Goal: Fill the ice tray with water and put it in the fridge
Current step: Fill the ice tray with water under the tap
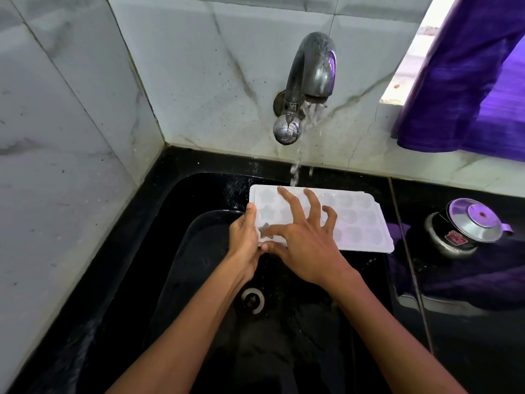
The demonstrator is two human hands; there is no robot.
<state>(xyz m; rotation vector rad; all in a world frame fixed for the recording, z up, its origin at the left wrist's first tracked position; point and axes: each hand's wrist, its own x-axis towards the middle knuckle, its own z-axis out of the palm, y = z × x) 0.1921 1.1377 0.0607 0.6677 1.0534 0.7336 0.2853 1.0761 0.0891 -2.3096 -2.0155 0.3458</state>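
A white plastic ice tray (358, 220) with star-shaped cells hangs level over the black sink (181, 251). My left hand (245, 240) grips its left end, thumb on top. My right hand (305, 237) lies spread over the tray's left half, fingertips touching the cells. A steel tap (311, 72) on the back wall is running. Its stream (295, 172) falls onto the tray's far edge, just beyond my right fingertips.
The sink drain (252, 301) sits below my wrists. A black pot with a steel lid (466, 226) stands on the black counter at right. A purple cloth (468, 81) hangs at the upper right. Marble tiles form the left and back walls.
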